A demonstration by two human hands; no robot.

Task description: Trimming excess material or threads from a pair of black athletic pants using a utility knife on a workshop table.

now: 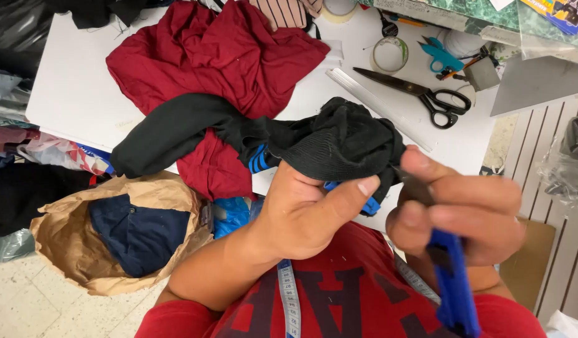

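My left hand (308,209) grips a bunched black ribbed garment (339,141) with blue stripes, holding it up over the white table's (76,87) near edge. The garment trails left as a long black sleeve across a crumpled dark red cloth (220,56). My right hand (458,206) is closed around a blue-handled cutting tool (453,285), its dark tip touching the black fabric by my left thumb. A measuring tape (289,300) hangs down my red shirt.
Large black scissors (420,94), small teal scissors (440,57), tape rolls (389,55) and a metal ruler (364,97) lie at the table's far right. A brown paper bag (82,250) with dark blue clothing stands on the floor at left, among more bags.
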